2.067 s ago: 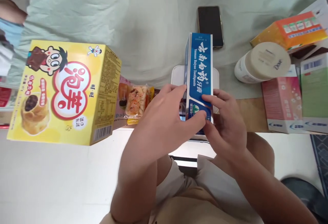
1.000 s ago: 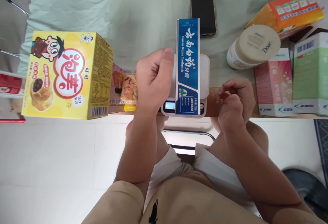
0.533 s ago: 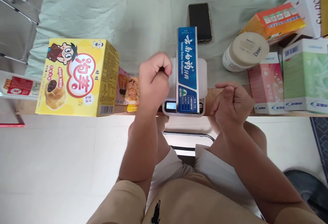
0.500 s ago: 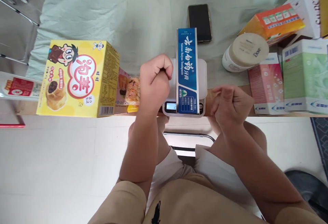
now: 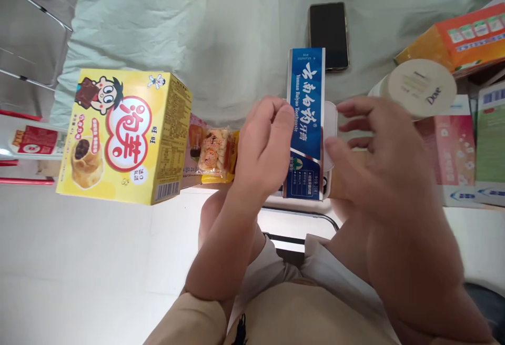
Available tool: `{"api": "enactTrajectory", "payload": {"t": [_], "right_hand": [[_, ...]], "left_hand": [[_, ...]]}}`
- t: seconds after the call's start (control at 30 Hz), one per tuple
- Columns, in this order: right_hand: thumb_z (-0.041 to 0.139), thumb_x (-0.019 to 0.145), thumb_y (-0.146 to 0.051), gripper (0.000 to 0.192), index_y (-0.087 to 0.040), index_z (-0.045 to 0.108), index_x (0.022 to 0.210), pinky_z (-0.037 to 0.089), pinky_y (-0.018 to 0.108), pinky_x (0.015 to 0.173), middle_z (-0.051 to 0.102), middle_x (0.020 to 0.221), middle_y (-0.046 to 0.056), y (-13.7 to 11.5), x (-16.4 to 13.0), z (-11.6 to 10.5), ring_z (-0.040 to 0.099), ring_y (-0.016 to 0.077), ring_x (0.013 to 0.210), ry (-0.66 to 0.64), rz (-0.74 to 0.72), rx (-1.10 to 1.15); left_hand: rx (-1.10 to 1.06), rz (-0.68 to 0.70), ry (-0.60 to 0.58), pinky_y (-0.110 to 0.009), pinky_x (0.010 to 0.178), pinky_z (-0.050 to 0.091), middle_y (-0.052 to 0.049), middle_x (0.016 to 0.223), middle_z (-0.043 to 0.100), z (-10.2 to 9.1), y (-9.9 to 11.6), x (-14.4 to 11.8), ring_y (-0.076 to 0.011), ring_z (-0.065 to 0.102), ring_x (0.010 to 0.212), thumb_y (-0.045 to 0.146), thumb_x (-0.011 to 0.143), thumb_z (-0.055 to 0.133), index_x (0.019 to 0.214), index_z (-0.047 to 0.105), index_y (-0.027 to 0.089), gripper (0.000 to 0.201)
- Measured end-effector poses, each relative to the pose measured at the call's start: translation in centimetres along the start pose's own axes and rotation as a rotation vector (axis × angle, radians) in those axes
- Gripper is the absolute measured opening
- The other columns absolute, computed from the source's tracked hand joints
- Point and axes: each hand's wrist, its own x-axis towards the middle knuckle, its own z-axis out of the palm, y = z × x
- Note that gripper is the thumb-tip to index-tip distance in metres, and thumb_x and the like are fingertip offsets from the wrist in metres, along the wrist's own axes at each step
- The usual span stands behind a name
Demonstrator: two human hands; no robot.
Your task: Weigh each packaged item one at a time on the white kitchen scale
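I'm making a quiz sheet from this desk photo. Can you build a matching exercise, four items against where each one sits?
Items:
1. toothpaste box
2. phone
3. yellow snack box
4. Dove jar

Places:
A. far left, at the table edge
B. on the white scale, between the left hand and right hand
C. right of the right hand
D. on the cloth beyond the scale

Pairs: 1-B, 2-D, 3-A, 4-C

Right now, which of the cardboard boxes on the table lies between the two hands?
The long blue toothpaste box, lying flat on the white scale between both hands; the yellow snack box and pink box sit off to either side.
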Motion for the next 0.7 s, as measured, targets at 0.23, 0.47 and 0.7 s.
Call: {"api": "enactTrajectory", "payload": {"t": [0.23, 0.47, 0.7], "right_hand": [[0.087, 0.073, -0.055, 0.077, -0.030, 0.063, 0.142, 0.060, 0.068, 0.097, 0.053, 0.145, 0.020, -2.1, -2.5, 3.3, 0.058, 0.0427, 0.126, -0.104, 0.004, -0.098], [0.087, 0.067, -0.061, 0.088, -0.032, 0.063, 0.146, 0.056, 0.078, 0.100, 0.056, 0.156, 0.020, -0.2, -2.5, 3.0, 0.051, 0.0559, 0.145, -0.125, -0.041, -0.128], [0.091, 0.067, -0.059, 0.069, -0.044, 0.072, 0.131, 0.046, 0.037, 0.039, 0.077, 0.088, 0.001, 2.4, 0.5, -1.3, 0.067, 0.0245, 0.060, -0.228, -0.166, -0.265]], "left_hand": [[-0.009, -0.061, -0.040, -0.043, 0.084, 0.059, -0.007, 0.106, 0.073, -0.1, 0.4, -0.4, -0.0277, 0.071, 0.108, 0.054, 0.111, 0.051, 0.095, 0.065, 0.026, 0.035], [-0.054, -0.059, -0.080, -0.045, 0.089, 0.056, -0.005, 0.097, 0.070, -0.7, 1.4, -0.1, -0.0254, 0.068, 0.102, 0.040, 0.108, 0.057, 0.084, 0.056, 0.026, 0.027], [-0.245, -0.056, -0.149, -0.039, 0.060, 0.035, 0.002, 0.062, 0.043, -3.0, 2.7, -0.7, -0.0166, 0.040, 0.062, 0.033, 0.100, 0.057, 0.065, 0.033, 0.025, 0.043]]}}
